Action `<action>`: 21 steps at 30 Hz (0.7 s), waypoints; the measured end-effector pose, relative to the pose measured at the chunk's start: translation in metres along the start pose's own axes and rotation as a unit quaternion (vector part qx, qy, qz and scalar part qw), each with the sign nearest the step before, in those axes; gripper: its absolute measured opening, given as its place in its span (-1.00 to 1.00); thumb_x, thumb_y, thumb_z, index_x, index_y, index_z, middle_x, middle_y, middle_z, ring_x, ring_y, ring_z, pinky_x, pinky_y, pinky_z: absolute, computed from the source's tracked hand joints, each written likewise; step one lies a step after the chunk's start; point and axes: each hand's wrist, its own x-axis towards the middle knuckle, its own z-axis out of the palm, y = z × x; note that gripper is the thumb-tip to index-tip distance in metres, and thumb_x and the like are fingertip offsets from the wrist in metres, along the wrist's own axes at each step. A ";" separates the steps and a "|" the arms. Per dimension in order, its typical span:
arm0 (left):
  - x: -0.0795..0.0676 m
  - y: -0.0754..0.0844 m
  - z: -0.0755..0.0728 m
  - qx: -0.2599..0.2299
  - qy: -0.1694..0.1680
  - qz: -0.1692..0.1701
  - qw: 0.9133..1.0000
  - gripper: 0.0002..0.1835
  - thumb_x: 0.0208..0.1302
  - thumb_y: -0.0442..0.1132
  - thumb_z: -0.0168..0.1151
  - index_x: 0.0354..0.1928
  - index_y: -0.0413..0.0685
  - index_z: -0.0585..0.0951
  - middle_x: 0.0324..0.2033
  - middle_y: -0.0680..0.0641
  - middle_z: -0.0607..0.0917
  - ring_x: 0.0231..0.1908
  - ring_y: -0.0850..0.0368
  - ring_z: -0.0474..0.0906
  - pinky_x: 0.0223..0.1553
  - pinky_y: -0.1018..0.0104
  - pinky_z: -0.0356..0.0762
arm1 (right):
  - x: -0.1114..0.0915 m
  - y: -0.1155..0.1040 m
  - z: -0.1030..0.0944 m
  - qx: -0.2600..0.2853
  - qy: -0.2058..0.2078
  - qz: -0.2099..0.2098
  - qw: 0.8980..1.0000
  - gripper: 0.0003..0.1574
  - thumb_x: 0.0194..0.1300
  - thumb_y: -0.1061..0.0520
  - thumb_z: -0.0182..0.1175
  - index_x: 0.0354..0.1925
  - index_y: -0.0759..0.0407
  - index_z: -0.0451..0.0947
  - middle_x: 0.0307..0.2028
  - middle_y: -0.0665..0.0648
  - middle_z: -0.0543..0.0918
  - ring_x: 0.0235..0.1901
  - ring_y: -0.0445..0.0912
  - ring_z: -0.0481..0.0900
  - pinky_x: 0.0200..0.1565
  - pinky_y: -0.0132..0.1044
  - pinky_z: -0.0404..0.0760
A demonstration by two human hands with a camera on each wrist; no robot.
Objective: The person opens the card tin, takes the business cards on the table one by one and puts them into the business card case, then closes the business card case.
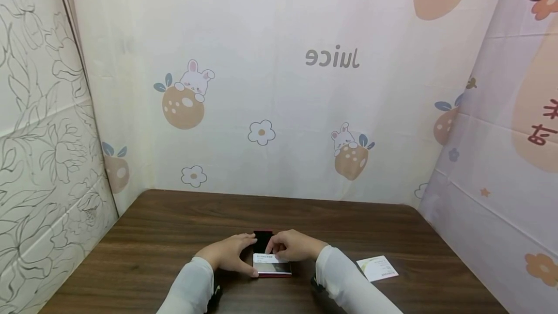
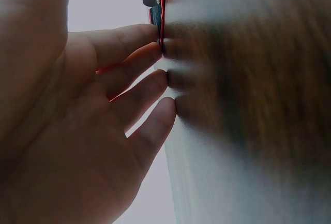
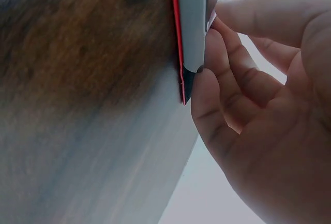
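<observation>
In the head view a small card case (image 1: pixel 273 269) lies on the table, its black lid (image 1: pixel 263 242) folded back away from me. Its lower part looks grey and shiny, and a thin red edge (image 3: pixel 177 38) runs along its base. My left hand (image 1: pixel 233 254) rests at the case's left side, thumb at the near corner, fingers fairly straight with tips at the tabletop. Between the thumb and fingers of my right hand (image 1: pixel 296 246), a white printed card (image 1: pixel 263 258) is pinched, tilted over the case. The right fingers hide part of the card.
Another white card (image 1: pixel 378 268) with yellow-green print lies on the brown wooden table (image 1: pixel 174 217), right of my right forearm. Patterned cloth walls (image 1: pixel 270 86) stand behind the table and on both sides.
</observation>
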 end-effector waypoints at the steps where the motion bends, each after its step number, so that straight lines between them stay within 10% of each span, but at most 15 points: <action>1: 0.000 0.000 0.000 0.000 0.000 0.000 1.000 -0.02 -0.09 0.29 0.34 0.33 -0.08 0.30 0.35 -0.13 0.25 0.31 -0.08 0.08 0.23 -0.17 0.22 | 0.000 0.000 0.000 -0.001 0.000 0.000 1.000 -0.72 0.19 0.29 0.17 -0.14 0.02 0.59 -0.36 -0.13 0.56 -0.38 -0.32 0.45 -0.29 -0.44 0.54; 21: 0.001 -0.002 0.001 0.003 0.000 0.000 1.000 -0.02 -0.09 0.31 0.32 0.35 -0.03 0.28 0.36 -0.11 0.23 0.32 -0.07 0.07 0.24 -0.17 0.21 | -0.024 0.016 -0.011 0.012 0.056 0.031 0.998 -0.73 0.35 0.13 0.06 0.00 0.02 0.52 -0.10 -0.02 0.60 -0.22 -0.30 0.48 -0.12 -0.25 0.59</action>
